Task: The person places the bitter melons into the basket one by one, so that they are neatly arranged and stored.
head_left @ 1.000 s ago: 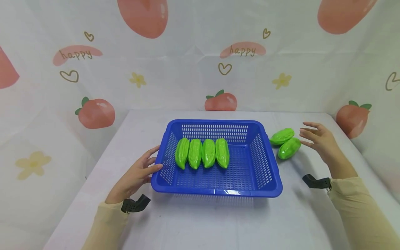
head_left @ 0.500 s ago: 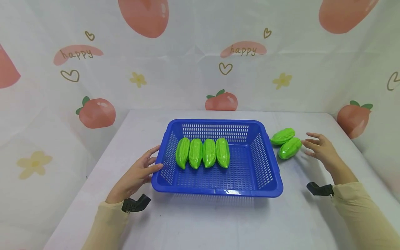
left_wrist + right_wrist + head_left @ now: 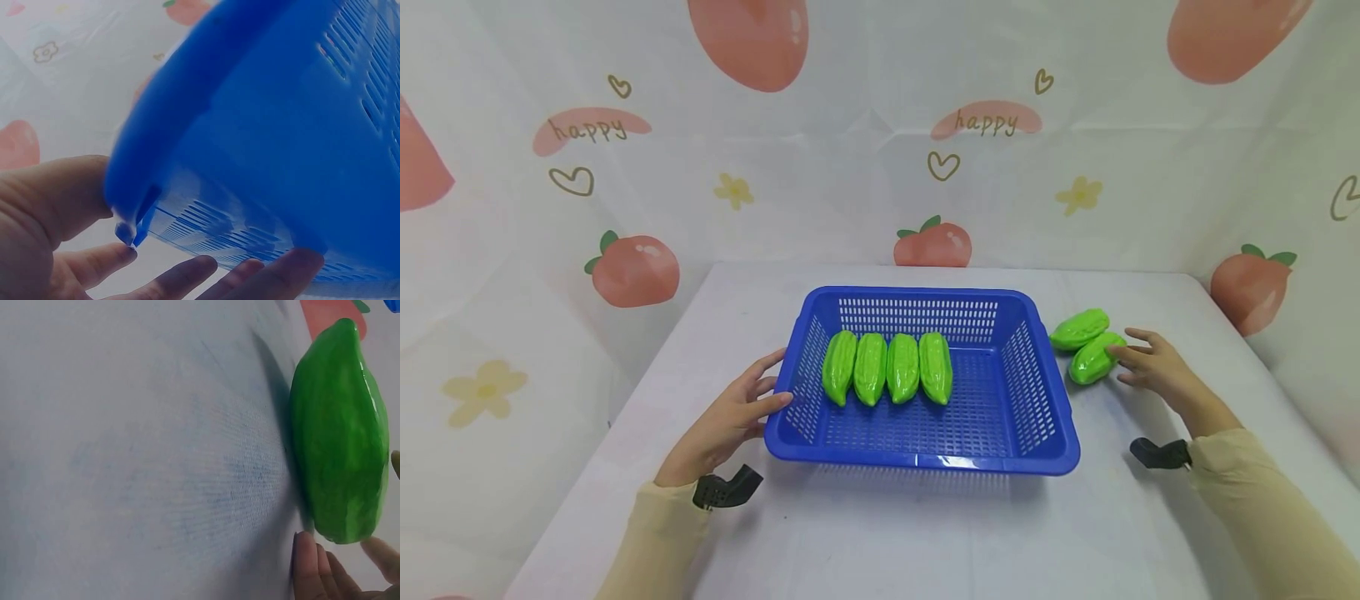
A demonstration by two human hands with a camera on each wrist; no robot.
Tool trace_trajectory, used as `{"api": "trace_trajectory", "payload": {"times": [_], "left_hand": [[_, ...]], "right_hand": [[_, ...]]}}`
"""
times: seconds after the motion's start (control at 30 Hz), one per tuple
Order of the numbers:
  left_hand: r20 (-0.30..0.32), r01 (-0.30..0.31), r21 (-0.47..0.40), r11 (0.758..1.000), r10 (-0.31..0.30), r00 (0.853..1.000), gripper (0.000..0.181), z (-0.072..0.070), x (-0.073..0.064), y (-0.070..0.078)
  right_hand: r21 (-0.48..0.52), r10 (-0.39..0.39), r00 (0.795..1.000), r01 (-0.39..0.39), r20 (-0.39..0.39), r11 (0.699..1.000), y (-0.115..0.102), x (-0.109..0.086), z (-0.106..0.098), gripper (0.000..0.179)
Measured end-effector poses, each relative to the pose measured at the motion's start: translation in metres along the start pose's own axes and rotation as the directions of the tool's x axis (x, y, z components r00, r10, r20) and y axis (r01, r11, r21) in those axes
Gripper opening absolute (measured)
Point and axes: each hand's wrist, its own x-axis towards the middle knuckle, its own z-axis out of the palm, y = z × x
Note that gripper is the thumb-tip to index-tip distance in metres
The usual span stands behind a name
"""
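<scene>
A blue plastic basket (image 3: pixel 977 462) sits mid-table with several green bitter melons (image 3: pixel 870 369) lying side by side in its left part. My left hand (image 3: pixel 730 421) holds the basket's left side, thumb at the rim and fingers against the outer wall. In the left wrist view, the thumb (image 3: pixel 69 187) meets the rim while the fingertips lie along the slotted wall. Right of the basket, a nearer bitter melon (image 3: pixel 1092 360) lies against a farther bitter melon (image 3: pixel 1080 329). My right hand (image 3: pixel 1161 371) reaches the nearer one, its fingertips (image 3: pixel 305 547) right at the melon's end.
A white cloth covers the table (image 3: pixel 910 542), and a peach-printed curtain (image 3: pixel 850 200) rises behind it and along both sides. Inside the basket, the right part of the slotted floor (image 3: pixel 977 400) shows bare.
My right hand moved back and down toward me, then left to the end of the nearer bitter melon. My left hand and the basket stayed in place.
</scene>
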Motion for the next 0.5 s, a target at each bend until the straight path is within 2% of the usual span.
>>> {"api": "trace_trajectory", "payload": {"times": [0.27, 0.5], "left_hand": [[0.006, -0.005, -0.010, 1.000, 0.005, 1.000, 0.080, 0.000, 0.000, 0.000], [0.014, 0.001, -0.007, 1.000, 0.000, 1.000, 0.078, -0.001, 0.001, -0.001]], "right_hand": [[-0.188, 0.085, 0.996, -0.081, 0.010, 0.979, -0.009, 0.006, 0.003, 0.091], [-0.270, 0.108, 0.994, -0.104, 0.003, 0.957, -0.012, 0.007, 0.005, 0.089]]}}
